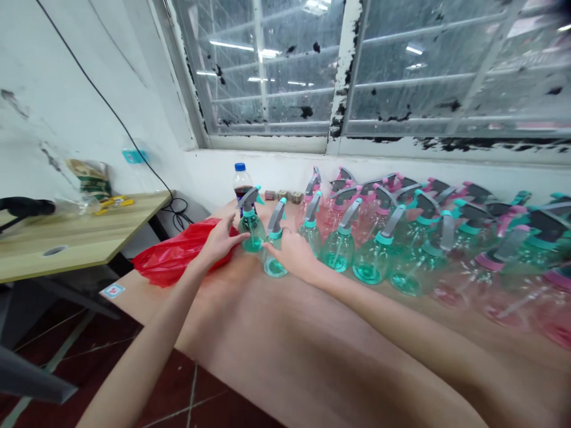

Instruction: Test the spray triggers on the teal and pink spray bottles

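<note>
My left hand [220,239] curves around the left side of a green spray bottle [252,229], thumb against its front and fingers partly hidden behind it. Just right of it stands another green spray bottle [275,266] with a grey and teal trigger head. My right hand [297,251] grips this one from the right, its thumb across the front of the body. Both bottles are upright on the brown table [267,333]. A third green spray bottle [311,233] stands close beyond my right hand.
Rows of green and pink spray bottles [370,264] fill the table's right side. A red plastic bag [167,252] lies at left. Behind are a blue-capped drink bottle [241,178] and small blocks [283,195]. A second table [80,238] stands left, below the window [276,77].
</note>
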